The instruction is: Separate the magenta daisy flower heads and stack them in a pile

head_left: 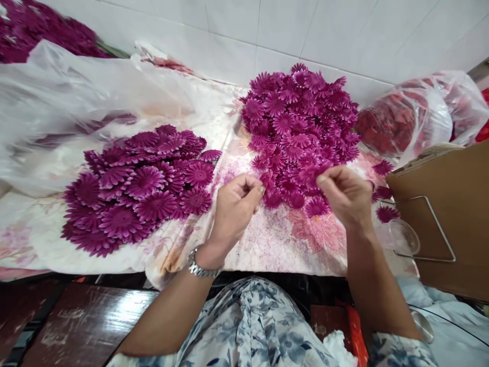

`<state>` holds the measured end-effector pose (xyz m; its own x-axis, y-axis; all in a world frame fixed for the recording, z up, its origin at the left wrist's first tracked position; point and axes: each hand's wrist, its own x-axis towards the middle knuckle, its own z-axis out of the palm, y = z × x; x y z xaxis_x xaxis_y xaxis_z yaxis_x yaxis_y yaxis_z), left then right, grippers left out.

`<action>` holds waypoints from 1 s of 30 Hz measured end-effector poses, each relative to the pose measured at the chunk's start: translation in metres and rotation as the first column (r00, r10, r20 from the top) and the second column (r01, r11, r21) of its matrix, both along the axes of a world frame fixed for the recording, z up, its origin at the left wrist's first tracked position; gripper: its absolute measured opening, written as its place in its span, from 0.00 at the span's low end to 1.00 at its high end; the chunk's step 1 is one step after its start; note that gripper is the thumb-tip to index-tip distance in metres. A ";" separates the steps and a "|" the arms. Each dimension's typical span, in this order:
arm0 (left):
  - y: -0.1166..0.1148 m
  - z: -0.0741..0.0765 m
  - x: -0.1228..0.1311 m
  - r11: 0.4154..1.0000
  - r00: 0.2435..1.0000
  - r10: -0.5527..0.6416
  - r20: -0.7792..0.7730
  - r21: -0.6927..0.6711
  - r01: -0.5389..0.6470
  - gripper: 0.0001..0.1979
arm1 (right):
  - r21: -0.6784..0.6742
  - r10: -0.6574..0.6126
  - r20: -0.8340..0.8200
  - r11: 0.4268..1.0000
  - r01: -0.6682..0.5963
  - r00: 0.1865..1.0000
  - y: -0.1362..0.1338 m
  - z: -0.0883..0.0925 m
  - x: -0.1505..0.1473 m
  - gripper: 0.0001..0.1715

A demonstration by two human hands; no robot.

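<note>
Over the front of a tall heap of purple artificial flower heads, both my hands are raised with the fingers pinched. My right hand grips a blurred purple flower head by its edge. My left hand, wearing a metal wristwatch at the wrist, has thumb and forefinger pressed together. Purple petals show just beyond those fingertips, but I cannot make out what they hold. Left of this hand lies a lower pile of larger, flatter purple flower heads.
A stained floral cloth covers the table against a white tiled wall. Clear plastic sheeting lies at the left. On the right are a bag of red flowers, a cardboard box, a wire frame and loose purple flower heads.
</note>
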<state>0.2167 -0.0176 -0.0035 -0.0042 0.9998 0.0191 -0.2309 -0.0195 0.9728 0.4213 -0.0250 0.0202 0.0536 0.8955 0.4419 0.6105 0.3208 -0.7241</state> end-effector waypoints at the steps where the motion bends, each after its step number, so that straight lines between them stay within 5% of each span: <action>1: 0.010 0.004 0.007 0.997 0.997 0.030 -0.070 0.079 -0.025 0.04 | 0.115 -0.123 0.092 0.987 0.113 0.988 0.012 0.009 0.004 0.06; 4: 0.046 0.012 0.028 0.968 0.954 0.071 -0.292 0.252 0.005 0.07 | 0.327 -0.375 0.354 0.908 0.262 0.857 0.044 0.026 0.013 0.05; 9: 0.071 0.009 0.029 0.950 0.885 0.102 -0.455 0.307 0.048 0.10 | 0.253 -0.295 0.572 0.951 0.178 0.766 0.060 0.017 0.018 0.11; 20: -0.041 -0.001 -0.024 0.976 0.903 -0.149 -0.403 0.086 0.199 0.09 | 0.231 -0.112 0.621 0.972 -0.045 0.776 0.049 -0.022 0.000 0.10; 24: -0.060 -0.012 -0.031 0.962 0.891 -0.227 -0.393 0.051 0.268 0.11 | 0.180 0.042 0.717 0.953 -0.243 0.696 0.055 -0.028 -0.010 0.11; 30: -0.067 -0.012 -0.048 0.968 0.910 -0.225 -0.349 0.030 0.251 0.13 | 0.384 -0.074 0.635 0.894 -0.231 0.769 0.059 -0.015 -0.047 0.11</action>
